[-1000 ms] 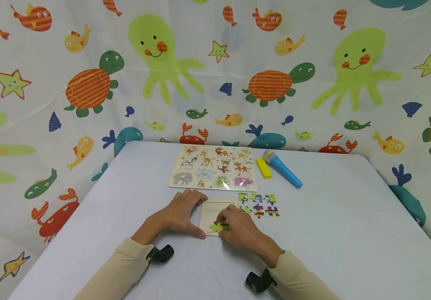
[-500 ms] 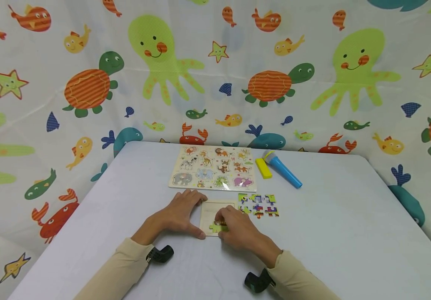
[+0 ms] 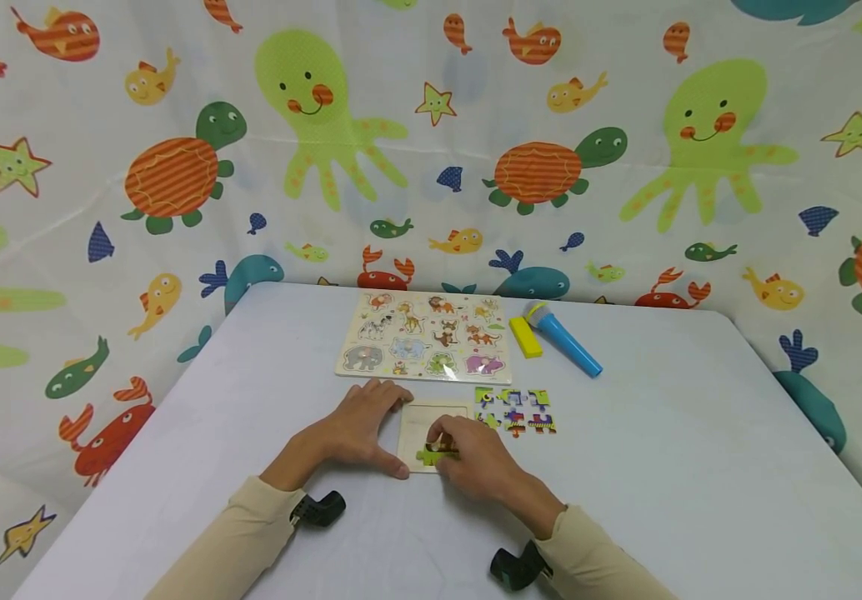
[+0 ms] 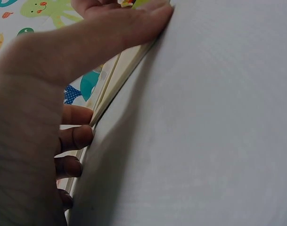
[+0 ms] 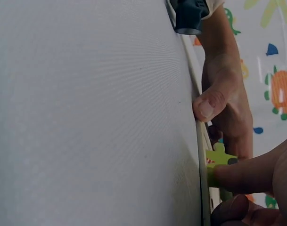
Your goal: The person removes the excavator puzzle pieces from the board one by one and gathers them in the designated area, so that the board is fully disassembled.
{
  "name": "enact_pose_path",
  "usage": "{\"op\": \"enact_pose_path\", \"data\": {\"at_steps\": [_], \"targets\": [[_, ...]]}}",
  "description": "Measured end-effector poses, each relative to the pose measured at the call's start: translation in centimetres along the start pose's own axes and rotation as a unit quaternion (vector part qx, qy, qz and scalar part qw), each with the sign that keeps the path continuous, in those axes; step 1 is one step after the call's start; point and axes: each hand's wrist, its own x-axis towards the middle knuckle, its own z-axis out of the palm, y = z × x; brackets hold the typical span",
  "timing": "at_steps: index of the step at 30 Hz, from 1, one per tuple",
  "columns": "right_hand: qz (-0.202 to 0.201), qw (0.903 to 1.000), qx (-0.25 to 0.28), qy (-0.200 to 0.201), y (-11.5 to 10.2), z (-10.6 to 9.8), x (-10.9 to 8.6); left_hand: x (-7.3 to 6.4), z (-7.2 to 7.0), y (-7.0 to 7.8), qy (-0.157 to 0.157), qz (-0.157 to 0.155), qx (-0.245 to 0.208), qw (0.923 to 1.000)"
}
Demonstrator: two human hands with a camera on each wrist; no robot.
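A small square wooden puzzle tray point(image 3: 413, 417) lies on the table in front of me. My left hand point(image 3: 359, 425) spreads over its left side and holds it, thumb at the near corner and index finger at the far corner. Over the tray's near right part, my right hand point(image 3: 483, 458) pinches a green jigsaw piece point(image 5: 221, 153) with a brown patch between thumb and fingers. The piece is low over or touching the tray; which one I cannot tell. The fingers hide part of it. Several loose jigsaw pieces point(image 3: 513, 398) lie just right of the tray.
Behind the tray lies a larger wooden animal puzzle board point(image 3: 423, 337). To its right are a yellow block point(image 3: 525, 337) and a blue toy microphone point(image 3: 566, 340). A curtain point(image 3: 431, 150) printed with sea animals hangs at the table's far edge.
The right fingers have shifted slightly left with the jigsaw piece and tilt it a little. Left hand and tray stay in place.
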Motion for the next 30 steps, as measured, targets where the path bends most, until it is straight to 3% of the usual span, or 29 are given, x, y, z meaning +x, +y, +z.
{"op": "enact_pose_path", "data": {"at_steps": [11, 30], "targets": [[0.000, 0.9951, 0.096, 0.024, 0.6, -0.7, -0.4, -0.1, -0.2, 0.1, -0.002, -0.001, 0.000, 1.0000], [0.014, 0.9890, 0.137, 0.055, 2.3, -2.5, -1.6, 0.0, -0.1, 0.1, -0.006, -0.003, 0.004, 1.0000]]}}
